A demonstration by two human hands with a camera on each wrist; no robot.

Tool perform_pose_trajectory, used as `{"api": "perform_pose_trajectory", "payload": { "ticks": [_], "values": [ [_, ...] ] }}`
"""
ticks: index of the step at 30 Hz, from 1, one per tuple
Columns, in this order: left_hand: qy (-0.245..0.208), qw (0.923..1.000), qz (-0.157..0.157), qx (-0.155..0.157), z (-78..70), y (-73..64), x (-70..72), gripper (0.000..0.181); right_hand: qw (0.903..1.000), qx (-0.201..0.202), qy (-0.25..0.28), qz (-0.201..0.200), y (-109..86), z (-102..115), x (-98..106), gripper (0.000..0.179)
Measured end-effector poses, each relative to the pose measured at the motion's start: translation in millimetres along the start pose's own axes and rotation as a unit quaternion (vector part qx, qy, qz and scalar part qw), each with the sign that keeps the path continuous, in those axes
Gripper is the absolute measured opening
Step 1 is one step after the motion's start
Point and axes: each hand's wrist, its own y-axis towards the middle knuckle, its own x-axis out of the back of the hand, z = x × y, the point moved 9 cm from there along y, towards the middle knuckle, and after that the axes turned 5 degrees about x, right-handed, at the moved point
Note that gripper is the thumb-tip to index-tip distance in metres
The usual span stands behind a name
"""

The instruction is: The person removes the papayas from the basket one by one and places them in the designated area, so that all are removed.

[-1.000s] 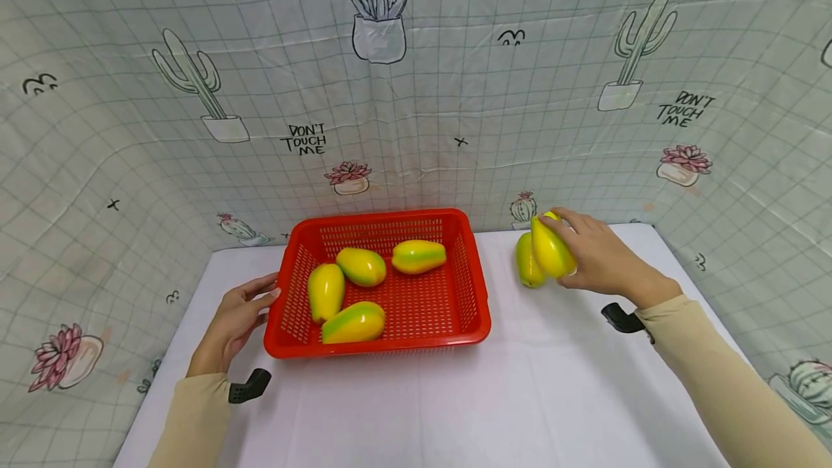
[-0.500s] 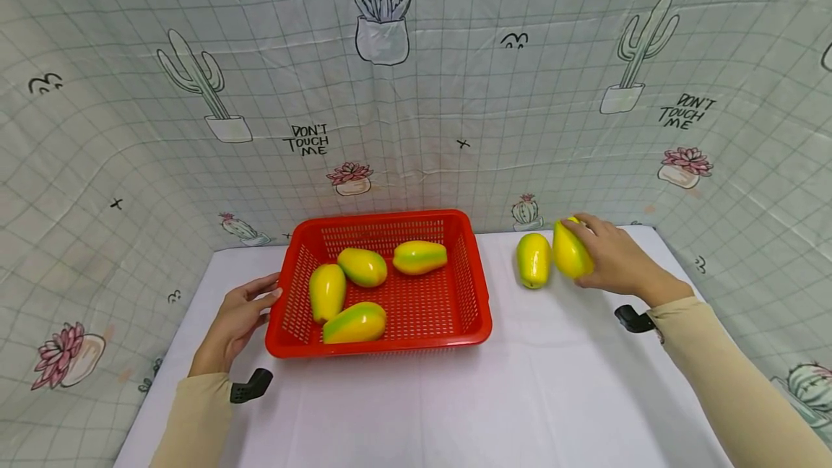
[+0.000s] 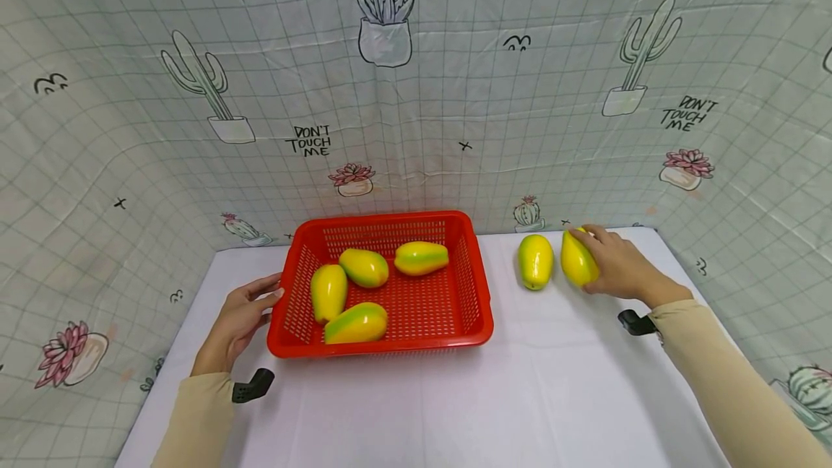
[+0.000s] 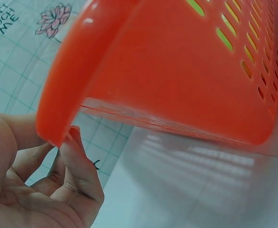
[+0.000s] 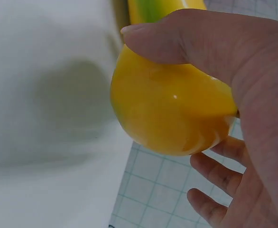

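Observation:
My right hand [image 3: 617, 266] grips a yellow-green papaya [image 3: 577, 260] at the table's back right, thumb on the near side. In the right wrist view the held papaya [image 5: 167, 104] shows its rounded end, with two fingers spread free below it. Just left of it another papaya [image 3: 536, 263] lies on the table, a narrow gap between them. My left hand [image 3: 235, 320] pinches the left rim of a red plastic basket [image 3: 383, 347]; in the left wrist view thumb and fingertips meet at the basket's lip [image 4: 58, 114]. Several papayas [image 3: 356, 322] lie inside, mostly toward its left.
A white cloth covers the table [image 3: 416, 410]. Behind and at both sides rises a grid-patterned fabric backdrop [image 3: 442, 78] with cactus drawings. A black wrist device [image 3: 253, 386] sits at the left cuff, another black device [image 3: 637, 323] at the right.
My right hand has carried its papaya rightward and down, away from the one lying on the table, which now shows whole. My left hand stays at the basket rim.

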Motion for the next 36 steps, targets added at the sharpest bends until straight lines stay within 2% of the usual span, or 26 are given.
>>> {"api": "perform_pose_trajectory", "payload": {
  "ticks": [12,36],
  "values": [
    [0.0,1.0,0.001,0.0,-0.6,-1.4,-0.3,0.061,0.9999,-0.003,0.0,0.01,-0.7,-14,-15,0.099],
    [0.001,1.0,-0.01,0.0,1.7,-0.5,-0.1,0.06,0.9991,-0.007,-0.011,0.04,5.9,-21,-31,0.102]
  ]
}}
